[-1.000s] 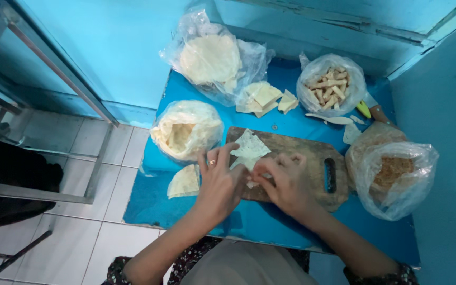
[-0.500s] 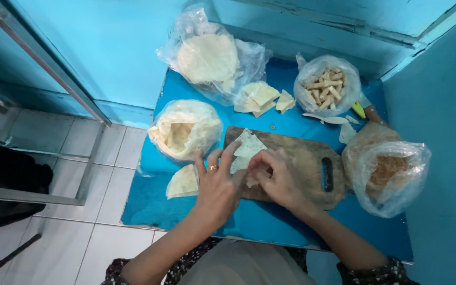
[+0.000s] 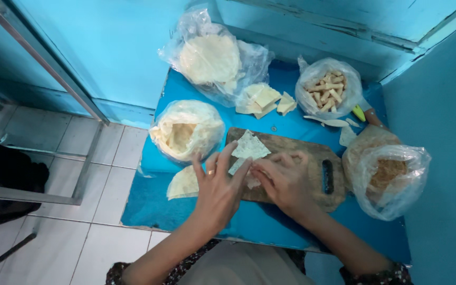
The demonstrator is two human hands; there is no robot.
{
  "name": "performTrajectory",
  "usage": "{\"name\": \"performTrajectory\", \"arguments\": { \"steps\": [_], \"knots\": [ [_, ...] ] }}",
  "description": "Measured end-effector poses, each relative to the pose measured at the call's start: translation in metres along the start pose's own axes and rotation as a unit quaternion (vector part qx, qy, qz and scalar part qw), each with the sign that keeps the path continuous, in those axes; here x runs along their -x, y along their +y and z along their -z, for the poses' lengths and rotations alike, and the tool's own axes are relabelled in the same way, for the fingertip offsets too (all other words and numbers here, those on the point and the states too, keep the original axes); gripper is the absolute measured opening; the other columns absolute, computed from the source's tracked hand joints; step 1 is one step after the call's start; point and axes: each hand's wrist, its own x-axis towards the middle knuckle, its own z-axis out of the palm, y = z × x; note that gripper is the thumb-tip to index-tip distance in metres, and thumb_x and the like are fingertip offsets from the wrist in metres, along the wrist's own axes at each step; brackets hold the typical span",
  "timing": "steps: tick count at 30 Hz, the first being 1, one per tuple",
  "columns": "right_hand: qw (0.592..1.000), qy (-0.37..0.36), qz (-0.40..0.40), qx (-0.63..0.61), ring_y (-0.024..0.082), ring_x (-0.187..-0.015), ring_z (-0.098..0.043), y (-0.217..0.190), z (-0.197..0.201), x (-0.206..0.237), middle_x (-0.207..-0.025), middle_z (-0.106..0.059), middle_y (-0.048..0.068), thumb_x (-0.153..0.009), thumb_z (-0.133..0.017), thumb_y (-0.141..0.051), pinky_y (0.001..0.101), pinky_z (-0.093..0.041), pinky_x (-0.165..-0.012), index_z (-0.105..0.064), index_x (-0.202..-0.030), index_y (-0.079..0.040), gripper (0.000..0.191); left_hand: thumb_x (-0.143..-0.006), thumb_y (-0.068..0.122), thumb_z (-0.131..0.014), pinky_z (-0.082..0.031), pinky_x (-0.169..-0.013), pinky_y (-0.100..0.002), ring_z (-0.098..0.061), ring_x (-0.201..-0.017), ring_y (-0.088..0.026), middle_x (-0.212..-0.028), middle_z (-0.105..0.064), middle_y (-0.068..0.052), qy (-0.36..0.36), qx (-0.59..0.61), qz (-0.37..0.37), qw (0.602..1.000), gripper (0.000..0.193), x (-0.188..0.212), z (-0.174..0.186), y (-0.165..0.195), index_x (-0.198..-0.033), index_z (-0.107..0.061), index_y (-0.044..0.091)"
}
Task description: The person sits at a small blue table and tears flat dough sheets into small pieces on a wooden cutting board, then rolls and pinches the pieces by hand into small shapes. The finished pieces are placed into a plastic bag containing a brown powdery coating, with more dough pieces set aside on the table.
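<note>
A thin pale wrapper sheet [image 3: 250,148] lies on a wooden cutting board [image 3: 302,153], its far corner pointing away from me. My left hand [image 3: 218,187], with a ring on one finger, presses the sheet's near left edge with spread fingers. My right hand [image 3: 286,179] pinches the near right part of the same sheet, fingers curled over it. Both hands meet over the near end of the wrapper, which hides what lies under the fold.
On the blue table [image 3: 196,211]: a bag of round wrappers [image 3: 212,58], a bag of shredded filling [image 3: 186,132], cut wrapper pieces [image 3: 265,97], a bag of rolled sticks [image 3: 328,89], a bag of brown crumbs [image 3: 389,174], a loose wrapper [image 3: 183,183]. Tiled floor [image 3: 91,163] at the left.
Both hands have drawn closer together over the wrapper's near end, and the sheet's near part has been folded in; its far corner now lies flatter on the board.
</note>
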Motion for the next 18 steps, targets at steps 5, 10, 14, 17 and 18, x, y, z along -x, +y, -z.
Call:
{"name": "performTrajectory", "arguments": {
  "steps": [5, 10, 14, 17, 18],
  "knots": [
    [0.995, -0.061, -0.075, -0.020, 0.020, -0.092, -0.061, -0.002, 0.001, -0.014, -0.089, -0.071, -0.007, -0.083, -0.077, -0.020, 0.0485, -0.034, -0.092, -0.068, -0.107, -0.018, 0.026, -0.083, 0.009, -0.068, -0.024, -0.114, -0.071, -0.046, -0.130, -0.033, -0.153, -0.044, -0.015, 0.016, -0.047, 0.024, 0.998, 0.031, 0.015, -0.003, 0.012, -0.114, -0.069, 0.012],
    [0.996, -0.061, -0.067, -0.008, 0.025, -0.099, -0.058, 0.004, -0.010, -0.019, -0.097, -0.065, 0.001, -0.082, -0.075, -0.017, 0.0477, -0.033, -0.094, -0.064, -0.112, -0.019, 0.032, -0.084, 0.012, -0.067, -0.023, -0.111, -0.073, -0.046, -0.129, -0.030, -0.154, -0.045, -0.013, 0.005, -0.079, -0.018, 0.997, 0.033, 0.025, -0.007, 0.015, -0.116, -0.072, 0.007],
    [0.993, -0.045, -0.058, -0.090, 0.021, -0.096, -0.059, 0.012, -0.014, -0.010, -0.100, -0.070, -0.006, -0.089, -0.076, -0.018, 0.0461, -0.033, -0.097, -0.068, -0.110, -0.019, 0.023, -0.084, 0.013, -0.067, -0.024, -0.111, -0.073, -0.048, -0.128, -0.030, -0.153, -0.046, -0.013, -0.014, -0.086, -0.020, 0.996, 0.034, 0.028, -0.008, 0.015, -0.116, -0.072, 0.003],
    [0.995, -0.041, -0.007, -0.089, 0.018, -0.100, -0.061, 0.015, -0.010, 0.001, -0.103, -0.071, -0.007, -0.089, -0.077, -0.019, 0.0460, -0.032, -0.100, -0.072, -0.105, -0.021, 0.017, -0.084, 0.013, -0.066, -0.023, -0.111, -0.072, -0.048, -0.128, -0.032, -0.151, -0.047, -0.015, -0.016, -0.057, -0.004, 0.998, 0.036, 0.030, -0.009, 0.014, -0.118, -0.072, 0.001],
    [0.996, -0.051, 0.003, -0.075, 0.017, -0.100, -0.062, 0.015, -0.009, 0.004, -0.101, -0.071, -0.008, -0.087, -0.077, -0.020, 0.0464, -0.032, -0.100, -0.074, -0.105, -0.021, 0.018, -0.085, 0.013, -0.065, -0.023, -0.111, -0.072, -0.047, -0.128, -0.032, -0.150, -0.047, -0.015, -0.013, -0.050, 0.005, 0.999, 0.036, 0.031, -0.009, 0.014, -0.118, -0.072, 0.002]
  ]
}}
